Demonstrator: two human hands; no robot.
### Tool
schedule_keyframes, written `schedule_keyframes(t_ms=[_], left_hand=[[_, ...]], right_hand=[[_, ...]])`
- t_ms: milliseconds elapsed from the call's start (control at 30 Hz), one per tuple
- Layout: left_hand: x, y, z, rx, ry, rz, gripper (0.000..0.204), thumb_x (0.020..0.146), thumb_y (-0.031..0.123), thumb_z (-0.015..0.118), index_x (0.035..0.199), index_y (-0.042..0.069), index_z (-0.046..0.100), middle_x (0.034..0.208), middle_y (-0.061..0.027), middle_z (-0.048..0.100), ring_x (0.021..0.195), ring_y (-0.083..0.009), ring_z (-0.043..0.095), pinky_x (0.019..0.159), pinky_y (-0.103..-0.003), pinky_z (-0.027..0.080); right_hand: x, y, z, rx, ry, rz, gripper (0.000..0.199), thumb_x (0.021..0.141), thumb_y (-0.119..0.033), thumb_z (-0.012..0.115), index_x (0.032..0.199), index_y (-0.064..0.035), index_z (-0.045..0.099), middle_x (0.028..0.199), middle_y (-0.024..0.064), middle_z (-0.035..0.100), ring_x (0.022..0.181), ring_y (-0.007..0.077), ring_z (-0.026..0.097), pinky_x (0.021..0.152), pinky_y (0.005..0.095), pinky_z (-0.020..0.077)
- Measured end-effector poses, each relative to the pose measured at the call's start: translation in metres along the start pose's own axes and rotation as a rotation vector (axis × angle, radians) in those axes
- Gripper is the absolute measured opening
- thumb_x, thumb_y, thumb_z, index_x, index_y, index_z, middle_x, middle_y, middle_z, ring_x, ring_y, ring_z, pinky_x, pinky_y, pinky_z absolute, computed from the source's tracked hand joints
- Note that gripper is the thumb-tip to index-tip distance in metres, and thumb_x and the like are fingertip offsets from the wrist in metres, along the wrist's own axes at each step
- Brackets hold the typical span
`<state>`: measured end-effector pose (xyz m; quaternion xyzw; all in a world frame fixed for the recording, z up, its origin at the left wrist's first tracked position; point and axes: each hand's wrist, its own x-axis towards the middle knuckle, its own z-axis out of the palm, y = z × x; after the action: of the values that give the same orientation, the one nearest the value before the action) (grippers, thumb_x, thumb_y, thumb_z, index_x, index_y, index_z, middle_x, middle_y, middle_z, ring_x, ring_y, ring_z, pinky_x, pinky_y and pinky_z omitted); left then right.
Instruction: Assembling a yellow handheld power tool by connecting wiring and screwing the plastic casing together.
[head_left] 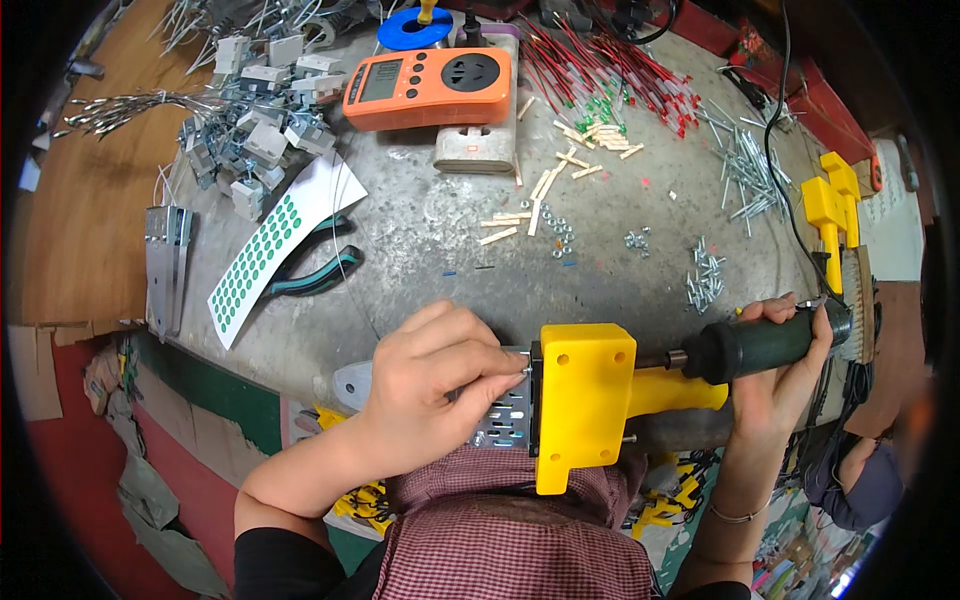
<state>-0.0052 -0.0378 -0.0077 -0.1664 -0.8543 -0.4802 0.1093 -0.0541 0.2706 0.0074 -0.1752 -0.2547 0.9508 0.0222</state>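
Observation:
My left hand (pixel 435 385) grips the grey metal plate (pixel 500 420) that sticks out of a yellow plastic tool housing (pixel 585 395) at the table's near edge. Its fingertips press against the housing's left face. My right hand (pixel 785 375) is closed round the dark green handle of a screwdriver (pixel 765 345). The screwdriver's shaft points left and meets the housing's right side near the top. A yellow handle part (pixel 680 392) of the housing runs under the screwdriver.
On the grey metal table (pixel 420 240) lie an orange meter (pixel 428 87), a strip of green dot stickers (pixel 265 250), green-handled pliers (pixel 315 275), loose screws (pixel 705 280), nuts (pixel 560 232), red wires (pixel 610 65), grey connector blocks (pixel 260 130) and another yellow housing (pixel 830 205).

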Motion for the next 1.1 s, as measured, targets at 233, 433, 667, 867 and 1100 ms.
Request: schedule_keyframes(t_ms=[233,433,667,867,1100], left_hand=[[0.003,0.001,0.001,-0.036,-0.016,-0.003,0.012,0.066,0.001,0.075,0.077,0.004,0.07,0.073,-0.0058,0.061,0.064,-0.0202,0.056,0.057,-0.03,0.043],[0.008,-0.001,-0.007,-0.053,-0.119,-0.038,0.012,0.068,0.002,0.077,0.077,0.004,0.071,0.072,-0.0072,0.063,0.065,-0.02,0.06,0.057,-0.03,0.045],[0.076,-0.01,0.004,0.662,-0.295,0.394,0.006,0.071,0.009,0.067,0.074,0.005,0.066,0.076,-0.0039,0.055,0.073,-0.0198,0.06,0.058,-0.033,0.051],[0.09,-0.012,0.025,0.923,-0.417,0.573,0.005,0.068,0.012,0.061,0.069,0.008,0.059,0.077,-0.0044,0.053,0.076,-0.0191,0.059,0.059,-0.031,0.052],[0.05,0.023,-0.001,0.509,-0.148,0.219,0.014,0.068,0.004,0.067,0.072,0.005,0.054,0.078,-0.011,0.053,0.076,-0.0314,0.057,0.063,-0.04,0.047]], right_hand=[[-0.005,0.005,0.001,0.034,-0.068,-0.044,0.027,0.093,-0.025,0.06,0.105,-0.0025,0.051,0.084,0.0033,0.051,0.082,0.0157,0.053,0.092,0.0387,0.0453],[-0.012,0.007,0.0,0.004,-0.156,-0.145,0.03,0.096,-0.028,0.054,0.11,-0.0023,0.047,0.086,0.0033,0.047,0.084,0.0151,0.051,0.091,0.0365,0.0447],[-0.024,-0.016,-0.009,0.042,-0.222,-0.287,0.035,0.096,-0.027,0.049,0.116,0.0003,0.042,0.083,0.0038,0.043,0.08,0.0152,0.048,0.088,0.035,0.0446],[-0.051,-0.031,-0.023,-0.043,-0.273,-0.363,0.034,0.095,-0.026,0.048,0.116,-0.0013,0.04,0.081,0.0026,0.041,0.079,0.0145,0.046,0.085,0.0342,0.0443],[-0.05,-0.017,-0.036,0.055,-0.218,-0.326,0.034,0.094,-0.028,0.049,0.113,-0.001,0.042,0.082,0.0045,0.043,0.078,0.0151,0.047,0.086,0.036,0.0458]])
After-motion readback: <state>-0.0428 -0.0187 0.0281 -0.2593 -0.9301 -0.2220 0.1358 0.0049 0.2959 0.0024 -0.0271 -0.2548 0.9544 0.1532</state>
